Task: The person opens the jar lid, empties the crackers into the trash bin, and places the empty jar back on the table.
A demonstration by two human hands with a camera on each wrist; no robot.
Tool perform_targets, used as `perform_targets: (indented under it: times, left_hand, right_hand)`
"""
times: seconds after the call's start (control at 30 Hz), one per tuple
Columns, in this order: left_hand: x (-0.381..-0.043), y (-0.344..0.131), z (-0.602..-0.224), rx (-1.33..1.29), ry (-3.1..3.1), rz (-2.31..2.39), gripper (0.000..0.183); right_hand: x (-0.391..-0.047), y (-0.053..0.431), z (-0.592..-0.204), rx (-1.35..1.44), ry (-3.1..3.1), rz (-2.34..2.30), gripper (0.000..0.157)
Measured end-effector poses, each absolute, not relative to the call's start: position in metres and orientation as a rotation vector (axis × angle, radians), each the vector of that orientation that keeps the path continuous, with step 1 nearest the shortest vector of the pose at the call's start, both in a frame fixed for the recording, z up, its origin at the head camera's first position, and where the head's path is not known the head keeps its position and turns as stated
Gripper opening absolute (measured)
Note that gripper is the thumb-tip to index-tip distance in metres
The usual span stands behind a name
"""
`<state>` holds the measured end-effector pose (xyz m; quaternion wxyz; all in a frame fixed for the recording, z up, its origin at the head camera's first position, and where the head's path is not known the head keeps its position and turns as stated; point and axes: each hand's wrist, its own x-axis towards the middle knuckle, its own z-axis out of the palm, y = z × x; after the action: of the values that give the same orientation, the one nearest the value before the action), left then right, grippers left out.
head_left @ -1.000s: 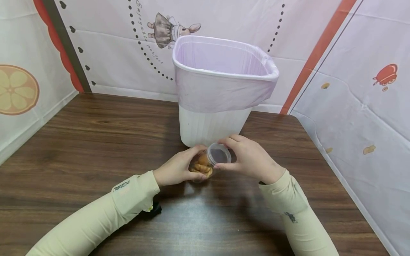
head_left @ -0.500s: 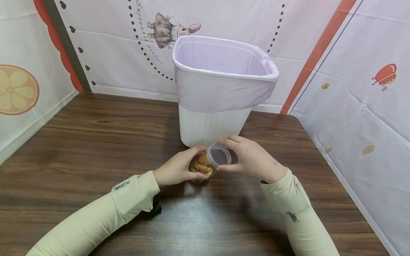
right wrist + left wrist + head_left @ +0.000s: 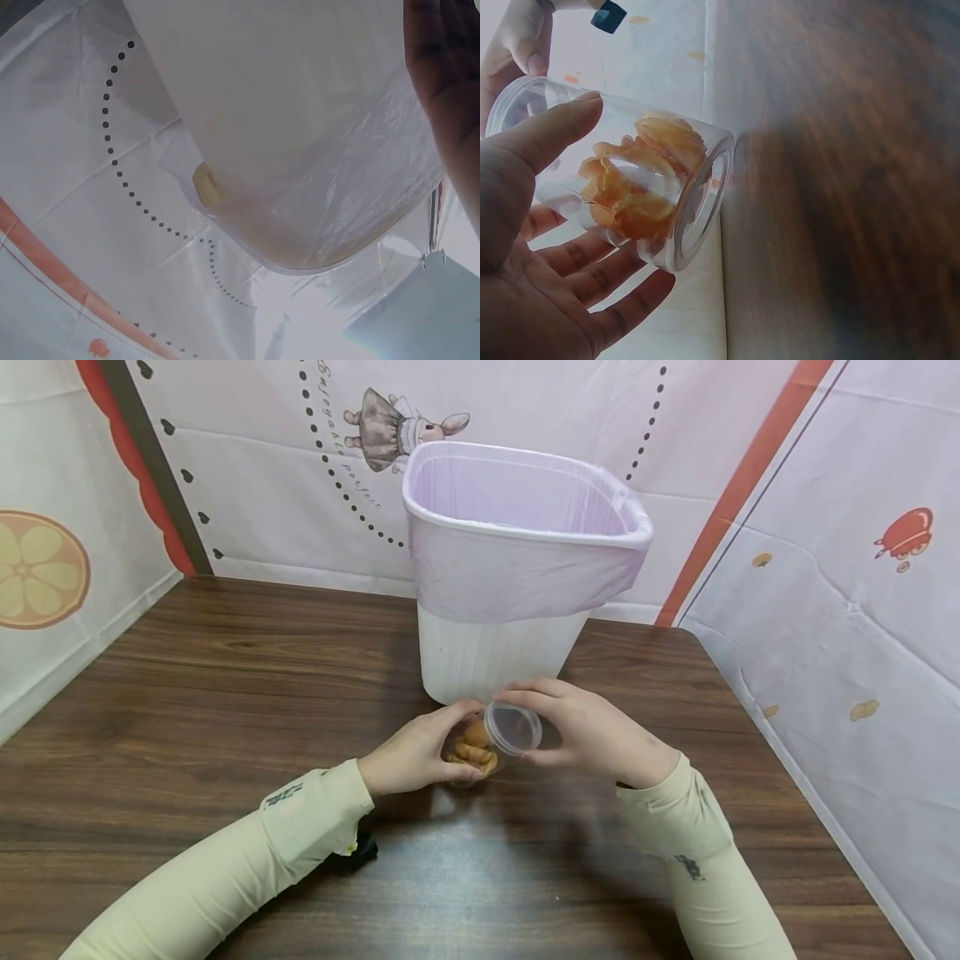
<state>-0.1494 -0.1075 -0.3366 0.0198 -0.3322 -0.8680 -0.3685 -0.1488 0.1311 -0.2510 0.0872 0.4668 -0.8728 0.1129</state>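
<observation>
A clear plastic jar [image 3: 474, 750] is tilted in front of the bin, its lid end towards the right. Golden-brown twisted snack pieces [image 3: 637, 187] lie inside it. My left hand [image 3: 416, 753] grips the jar's body, thumb on one side and fingers on the other. At the clear round lid [image 3: 513, 728], my right hand [image 3: 592, 731] has its fingers on the upper rim and its thumb by the lower rim. Only part of the right hand [image 3: 450, 90] shows in the right wrist view, and the lid is out of sight there. Whether the jar touches the table cannot be told.
A white bin [image 3: 495, 652] with a pale purple liner [image 3: 525, 572] stands right behind the hands. Printed white cloth [image 3: 262, 460] hangs behind and at both sides of the dark wooden table [image 3: 225, 693]. A black object [image 3: 358, 853] sits under the left sleeve.
The right hand's thumb has slid rightward along the lid's lower rim, and its fingers have shifted left along the top. My left hand and the jar have stayed in place.
</observation>
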Motion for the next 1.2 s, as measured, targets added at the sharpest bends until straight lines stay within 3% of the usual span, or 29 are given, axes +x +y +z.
perform_targets:
  times: [0.83, 1.2]
  left_hand:
    - [-0.1487, -0.1078, -0.3375, -1.055, -2.657, -1.129, 0.072]
    - [-0.1485, -0.1072, -0.3365, -1.036, -2.683, -1.156, 0.068]
  right_hand:
    - [-0.1483, 0.1314, -0.2501, 1.466, -2.592, 0.404, 0.065]
    - [-0.1414, 0.1269, -0.2485, 1.037, -2.73, 0.326, 0.063]
